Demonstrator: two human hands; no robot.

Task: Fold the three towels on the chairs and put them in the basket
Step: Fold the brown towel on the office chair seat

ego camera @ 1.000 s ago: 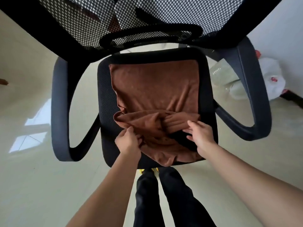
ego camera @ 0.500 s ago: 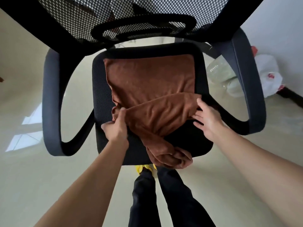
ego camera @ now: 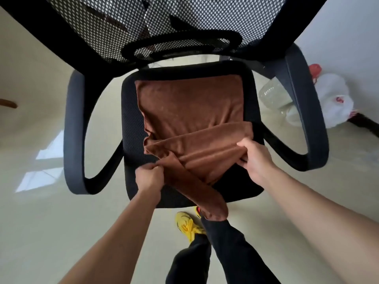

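A brown towel (ego camera: 190, 107) lies spread over the black seat of an office chair (ego camera: 131, 140), its far part flat against the seat back side. The near part is folded over and bunched, and one end hangs off the seat's front edge above my legs. My left hand (ego camera: 148, 177) grips a fold of the towel at the seat's front left. My right hand (ego camera: 254, 156) pinches the towel's edge at the right side of the seat. No basket or other towels are in view.
The chair's mesh backrest (ego camera: 184, 21) fills the top of the view, and its two curved armrests (ego camera: 74, 136) flank the seat. White plastic bags (ego camera: 332, 103) and a clear bottle lie by the wall at the right. The floor is pale and glossy.
Both hands have drawn apart, stretching the folded part of the towel across the seat. The right hand moved out to the seat's right edge, and more towel now hangs off the front.
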